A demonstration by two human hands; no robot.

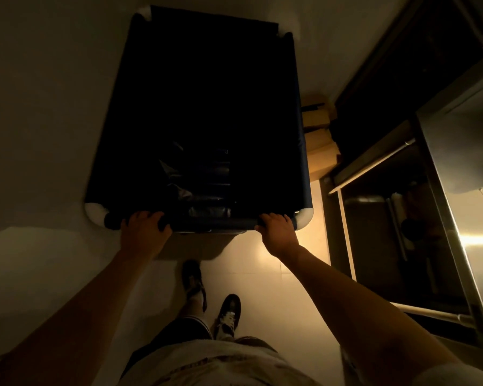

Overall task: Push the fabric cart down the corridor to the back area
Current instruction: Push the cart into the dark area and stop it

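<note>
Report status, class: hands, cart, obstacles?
Left hand and right hand grip near rail. Dark blue fabric cart close to left wall. Tan cardboard boxes beside its right flank.

Cardboard boxes (319,137) beside steel shelving (441,168)

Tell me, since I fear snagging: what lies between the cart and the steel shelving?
Head view: stacked cardboard boxes between cart and shelving.

Your cart (162,87) is dark navy fabric with white corner pieces (304,217). Right of it sit tan boxes (319,140); your near shoes (226,316) are dark with white, on pale floor (262,252).
</note>
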